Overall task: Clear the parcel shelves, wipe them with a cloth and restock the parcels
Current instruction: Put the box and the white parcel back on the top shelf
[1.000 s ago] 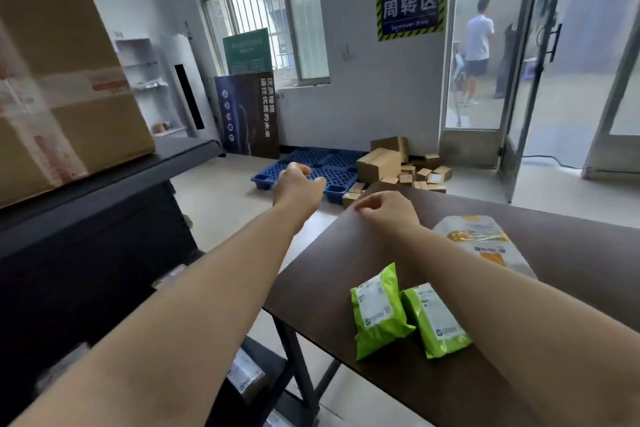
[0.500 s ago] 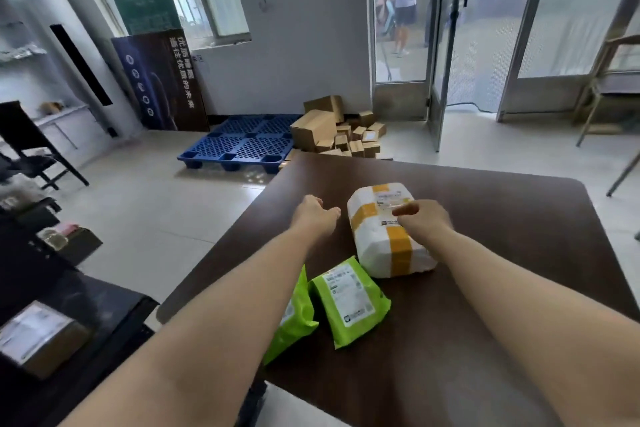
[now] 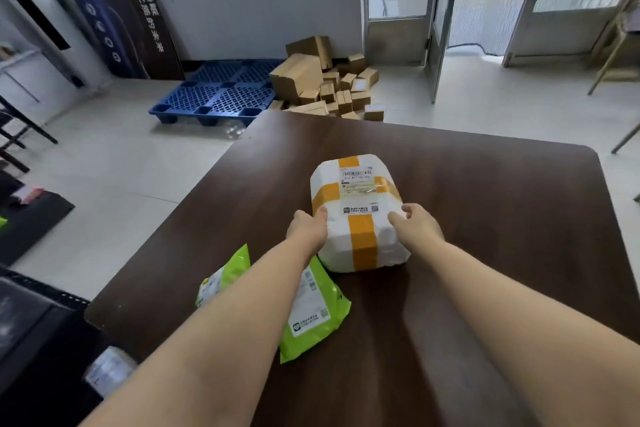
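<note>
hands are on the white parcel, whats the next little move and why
Probably lift the white parcel straight up off the table. The left hand and right hand grip its opposite sides while it rests flat on the tabletop, so a two-handed lift looks ready. Going straight up should keep it off the green bags lying just nearer the person.

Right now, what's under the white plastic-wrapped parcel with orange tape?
The white plastic-wrapped parcel sits on the dark brown wooden table. The left forearm hides whether the right green plastic mailer reaches under it.
</note>
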